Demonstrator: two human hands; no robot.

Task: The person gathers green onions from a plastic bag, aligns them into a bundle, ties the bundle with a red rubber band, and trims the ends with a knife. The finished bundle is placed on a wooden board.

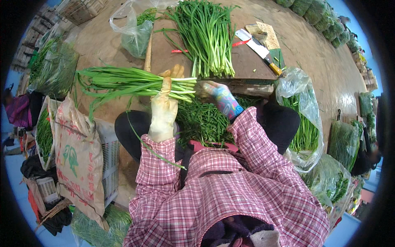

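Observation:
My left hand (164, 108), in a pale, stained glove, grips a loose bunch of green leafy stalks (123, 81) that look like garlic chives. The leaves trail left and the pale cut ends point right. Close to those ends is my right hand (217, 92), its fingers towards them, with nothing seen in it; a colourful patterned cuff covers the wrist. Just beyond both hands, a larger pile of the same stalks (209, 40) lies on a brown board (247, 69), across a red strap (240, 43). Green trimmings (205, 123) are heaped between my knees.
A cleaver (254, 46) with a wooden handle lies at the board's right, beside a work glove (257, 30). Bagged stalks (299, 123) stand by my right knee. On the left are a printed sack (78, 160), a plastic crate (110, 160) and a clear bag of greens (137, 38).

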